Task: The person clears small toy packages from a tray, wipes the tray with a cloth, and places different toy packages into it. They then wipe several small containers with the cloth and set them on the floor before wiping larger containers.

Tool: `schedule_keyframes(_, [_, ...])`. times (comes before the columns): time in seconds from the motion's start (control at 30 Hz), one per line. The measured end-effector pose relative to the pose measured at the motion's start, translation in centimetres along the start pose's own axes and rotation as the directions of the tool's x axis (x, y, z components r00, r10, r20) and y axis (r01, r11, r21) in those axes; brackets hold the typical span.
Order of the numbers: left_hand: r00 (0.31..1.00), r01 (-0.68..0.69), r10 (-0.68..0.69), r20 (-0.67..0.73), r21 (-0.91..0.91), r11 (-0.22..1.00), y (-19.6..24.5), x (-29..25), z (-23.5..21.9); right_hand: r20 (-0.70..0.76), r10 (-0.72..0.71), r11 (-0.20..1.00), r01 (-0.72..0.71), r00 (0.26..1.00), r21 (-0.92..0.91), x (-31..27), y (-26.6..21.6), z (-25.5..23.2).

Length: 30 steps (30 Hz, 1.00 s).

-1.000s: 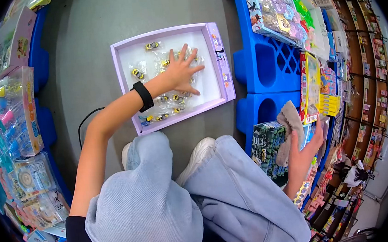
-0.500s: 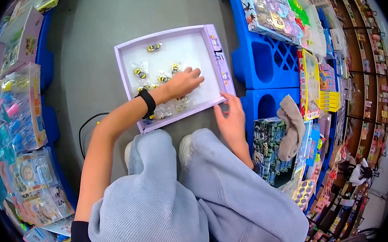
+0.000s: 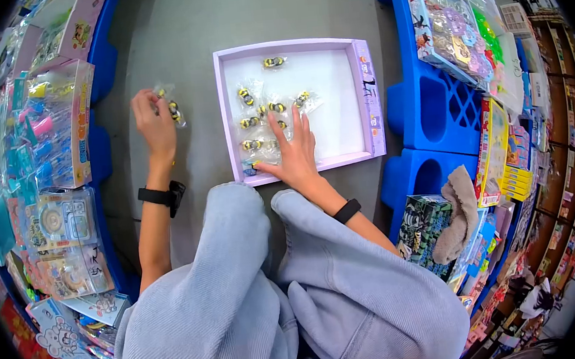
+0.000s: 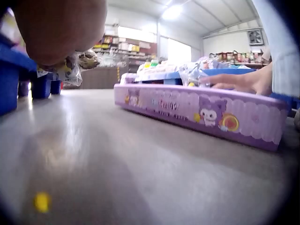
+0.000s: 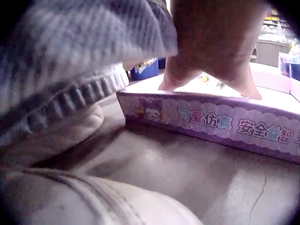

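To the left of a shallow purple box [image 3: 289, 44], my left hand [image 3: 153, 126] pinches small yellow-and-black toys in clear wrappers [image 3: 173, 111] above the grey floor. In the left wrist view those wrapped toys [image 4: 72, 68] hang below the hand, partly hidden by it. My right hand [image 3: 296, 158] reaches over the box's near wall with fingers spread, touching wrapped toys inside. Several more wrapped toys [image 3: 246, 97] lie in the box's left half, some covered by that hand. The printed side of the box [image 5: 211, 115] fills the middle of the right wrist view.
Blue plastic pallets [image 3: 425, 109] stacked with boxed toys stand at the right, with a grey cloth [image 3: 458, 216] on a dark box. More packaged toys [image 3: 57, 131] line the left side. The person's knees [image 3: 232, 215] are close to the box's near edge.
My left hand has left the box and moved left over the floor with wrapped toys. My right hand went from beside the grey cloth to the box's edge, then in over the toys.
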<state>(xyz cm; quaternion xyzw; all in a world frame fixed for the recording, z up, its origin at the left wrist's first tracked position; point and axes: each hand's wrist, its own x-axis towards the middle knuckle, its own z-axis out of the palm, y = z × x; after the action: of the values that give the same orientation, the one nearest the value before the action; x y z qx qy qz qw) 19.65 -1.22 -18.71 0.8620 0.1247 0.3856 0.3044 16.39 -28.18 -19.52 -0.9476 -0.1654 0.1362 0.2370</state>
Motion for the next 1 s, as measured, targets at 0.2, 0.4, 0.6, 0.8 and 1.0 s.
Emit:
schedule_keyframes(0.2, [0.924, 0.009, -0.048, 0.378, 0.105, 0.994, -3.2, -5.5, 0.6, -0.088, -0.276, 0.961, 0.273, 0.957, -0.044, 4.5, 1.1, -1.5])
schedule_keyframes(0.4, [0.912, -0.066, -0.086, 0.401, 0.351, 0.934, -0.7, -4.1, -1.0, 0.045, -0.485, 0.845, 0.481, 0.873, -0.235, 6.3, 1.0, -0.7])
schedule_keyframes(0.6, [0.702, -0.191, 0.267, 0.660, -0.187, 0.964, 3.2, -1.4, 0.2, -0.058, -0.465, 0.875, 0.449, 0.883, -0.182, 5.2, 0.9, 1.3])
schedule_keyframes(0.8, [0.414, -0.592, 0.294, 0.861, 0.009, 0.806, 6.0, -4.1, 6.1, -0.322, -0.040, 0.988, 0.084, 0.946, 0.126, 4.4, 5.4, -1.6])
schedule_keyframes(1.0, [0.438, -0.531, 0.332, 0.836, -0.058, 0.845, 5.4, -4.9, 7.2, -0.422, 0.220, 0.899, -0.015, 0.879, 0.438, 3.7, 9.1, -4.7])
